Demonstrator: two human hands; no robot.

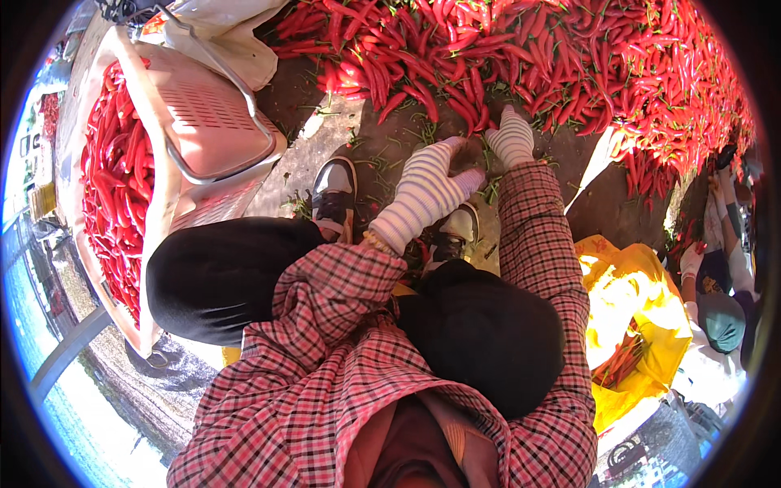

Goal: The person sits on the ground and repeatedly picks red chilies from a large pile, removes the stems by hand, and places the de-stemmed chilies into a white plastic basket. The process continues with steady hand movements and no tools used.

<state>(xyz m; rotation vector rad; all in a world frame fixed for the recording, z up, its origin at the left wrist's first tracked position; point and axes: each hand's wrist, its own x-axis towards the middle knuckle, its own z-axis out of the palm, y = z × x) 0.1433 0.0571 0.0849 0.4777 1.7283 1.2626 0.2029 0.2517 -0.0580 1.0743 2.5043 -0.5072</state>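
A large heap of red chili peppers (537, 55) with green stems covers the ground ahead of me. My left hand (427, 183), in a striped knit glove with bare fingertips, hovers over the near edge of the heap; its thumb and fingers are apart, with no pepper visible between them. Close by on the right, my right hand (512, 137), gloved the same way, reaches to the heap's edge, its fingertips by the nearest peppers. Whether it grips one cannot be told. Loose green stems (381, 161) lie scattered on the ground beneath.
A pink plastic crate (207, 104) of red peppers with a metal handle stands at the left, beside a white sack (235, 36). At the right, a yellow bag (662, 311) holds some darker red peppers. Beyond it, another person (720, 317) wears a green head covering.
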